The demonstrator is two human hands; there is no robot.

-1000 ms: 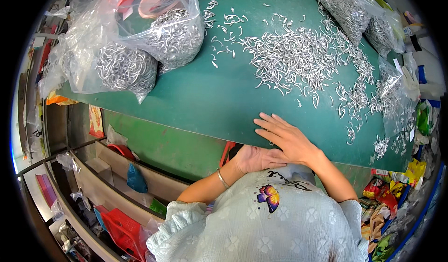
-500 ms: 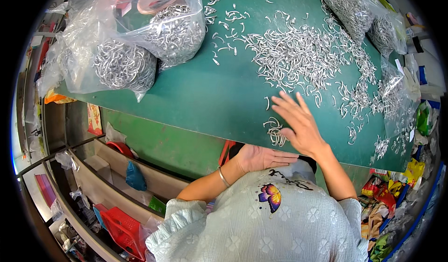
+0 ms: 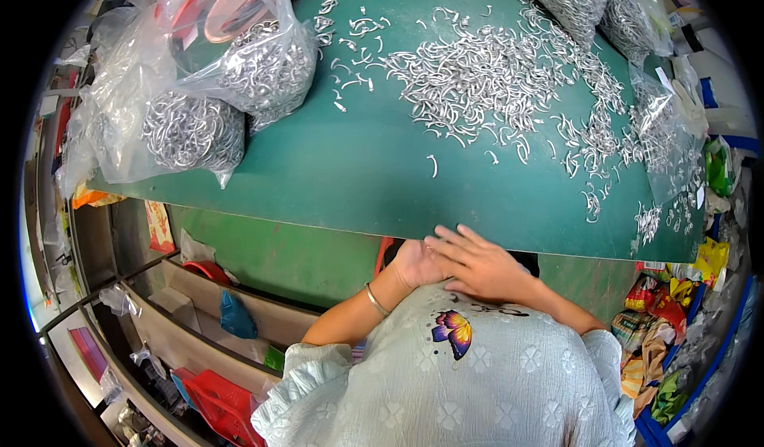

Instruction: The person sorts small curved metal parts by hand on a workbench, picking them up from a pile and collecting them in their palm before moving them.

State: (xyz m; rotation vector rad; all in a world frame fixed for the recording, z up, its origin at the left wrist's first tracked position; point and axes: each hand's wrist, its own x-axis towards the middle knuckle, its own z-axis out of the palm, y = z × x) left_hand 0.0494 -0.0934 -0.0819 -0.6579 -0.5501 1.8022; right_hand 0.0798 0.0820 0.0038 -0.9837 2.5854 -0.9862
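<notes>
At the table's near edge my left hand [image 3: 419,263] is held palm up, a bracelet round its wrist. Over it lies my right hand [image 3: 480,265], palm down with its fingers stretched out, covering the left hand's fingers. A small bright spot shows between the hands, too small to name; whatever lies in the left palm is hidden. Beyond them a wide heap of small curved silver metal pieces [image 3: 485,77] spreads over the green table [image 3: 318,180]. One single curved piece [image 3: 433,166] lies between that heap and my hands.
Clear plastic bags of metal pieces [image 3: 193,133] stand at the left, near a pink basin [image 3: 239,9]. More filled bags [image 3: 561,1] sit at the far right. Below the left edge are a shelf [image 3: 231,343] and a red basket [image 3: 219,399]. Colourful packets [image 3: 660,304] crowd the right.
My right hand has come down and back from the tabletop onto my left hand. The small cluster of metal pieces near the edge is gone from the table. The view has shifted slightly.
</notes>
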